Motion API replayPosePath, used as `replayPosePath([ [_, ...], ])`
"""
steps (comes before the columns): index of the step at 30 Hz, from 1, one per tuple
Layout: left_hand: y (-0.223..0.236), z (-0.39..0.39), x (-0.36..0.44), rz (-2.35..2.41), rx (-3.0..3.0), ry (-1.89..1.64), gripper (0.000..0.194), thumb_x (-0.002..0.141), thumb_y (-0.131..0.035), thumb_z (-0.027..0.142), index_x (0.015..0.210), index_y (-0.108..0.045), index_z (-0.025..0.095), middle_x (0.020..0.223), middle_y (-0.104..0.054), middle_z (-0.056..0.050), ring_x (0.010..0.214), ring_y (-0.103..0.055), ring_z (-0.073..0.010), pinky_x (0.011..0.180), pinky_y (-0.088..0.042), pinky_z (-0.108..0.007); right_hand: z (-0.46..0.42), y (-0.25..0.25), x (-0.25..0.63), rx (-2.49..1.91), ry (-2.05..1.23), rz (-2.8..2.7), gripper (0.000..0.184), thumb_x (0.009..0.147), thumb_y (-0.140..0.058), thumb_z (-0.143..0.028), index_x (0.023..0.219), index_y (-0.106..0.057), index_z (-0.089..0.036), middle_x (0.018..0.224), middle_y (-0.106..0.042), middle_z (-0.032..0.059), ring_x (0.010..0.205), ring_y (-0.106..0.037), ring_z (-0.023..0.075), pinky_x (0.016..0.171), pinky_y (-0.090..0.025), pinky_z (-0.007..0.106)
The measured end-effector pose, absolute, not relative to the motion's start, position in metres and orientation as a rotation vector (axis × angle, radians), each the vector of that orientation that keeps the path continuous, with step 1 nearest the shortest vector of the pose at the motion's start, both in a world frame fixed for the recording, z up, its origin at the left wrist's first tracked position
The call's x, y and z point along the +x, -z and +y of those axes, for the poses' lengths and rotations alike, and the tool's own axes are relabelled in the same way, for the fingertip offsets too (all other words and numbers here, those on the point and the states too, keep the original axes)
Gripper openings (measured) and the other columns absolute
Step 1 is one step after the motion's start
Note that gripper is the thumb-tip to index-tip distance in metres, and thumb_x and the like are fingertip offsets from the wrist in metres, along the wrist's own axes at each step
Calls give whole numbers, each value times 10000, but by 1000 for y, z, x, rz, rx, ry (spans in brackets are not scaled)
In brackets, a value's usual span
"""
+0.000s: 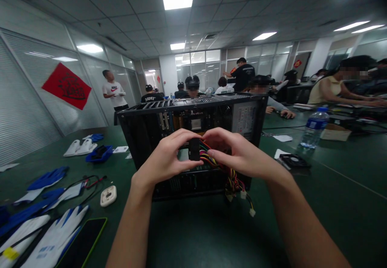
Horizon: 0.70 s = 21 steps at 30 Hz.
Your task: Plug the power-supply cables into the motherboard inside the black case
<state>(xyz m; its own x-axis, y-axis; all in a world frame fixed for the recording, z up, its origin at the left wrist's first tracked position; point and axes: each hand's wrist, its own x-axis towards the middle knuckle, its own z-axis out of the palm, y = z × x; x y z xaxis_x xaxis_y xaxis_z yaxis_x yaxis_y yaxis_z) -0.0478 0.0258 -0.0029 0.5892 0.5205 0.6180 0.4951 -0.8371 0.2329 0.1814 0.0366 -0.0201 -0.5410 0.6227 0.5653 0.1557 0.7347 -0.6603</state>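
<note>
My left hand pinches black plug in front of open computer case; my right hand closes round wires. Plug probably light, stiff; wires bendy. Best held by plug's edges.

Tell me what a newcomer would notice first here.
The left grip holds a black connector and the right grip its coloured wires, at centre before an open computer case. A red sign on the left glass wall also stands out, as does the blue-capped bottle at right.
</note>
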Motion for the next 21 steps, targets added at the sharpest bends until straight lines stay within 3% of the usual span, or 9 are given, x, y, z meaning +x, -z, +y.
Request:
replayPosePath([
  [2,4,28,-49,872,2777,-1126,467,801,-785,324,1207,-605,180,1185,-659,-84,1103,-625,-206,965,-503,-331,37,21,176,-596,-876,-2016,284,897,-659,-318,1143,-617,-182,1053,-690,65,908,-648,184,785,-526,294],
  [7,5,29,-49,840,2806,-1135,456,816,-771,316,1218,-601,185,1183,-656,-89,1088,-630,-216,950,-508,-338,43,25,164,-695,-1275,-1890,308,801,-751,-433,833,-677,-136,662,-591,-14,579,-517,102,527,-418,210],
  [11,4,28,-50,833,2804,-1132,415,841,-742,291,1217,-600,191,1176,-656,-83,1077,-631,-209,939,-509,-324,45,27,158,-663,-1364,-1880,342,741,-802,-440,831,-678,-135,673,-568,-27,583,-496,92,535,-425,202],
  [21,6,33,-52,827,2762,-1175,429,813,-763,298,1201,-612,193,1166,-663,-87,1053,-638,-217,919,-510,-322,42,27,153,-604,-1315,-1842,320,753,-779,-409,707,-604,-145,597,-524,-43,528,-458,80,496,-376,197],
])
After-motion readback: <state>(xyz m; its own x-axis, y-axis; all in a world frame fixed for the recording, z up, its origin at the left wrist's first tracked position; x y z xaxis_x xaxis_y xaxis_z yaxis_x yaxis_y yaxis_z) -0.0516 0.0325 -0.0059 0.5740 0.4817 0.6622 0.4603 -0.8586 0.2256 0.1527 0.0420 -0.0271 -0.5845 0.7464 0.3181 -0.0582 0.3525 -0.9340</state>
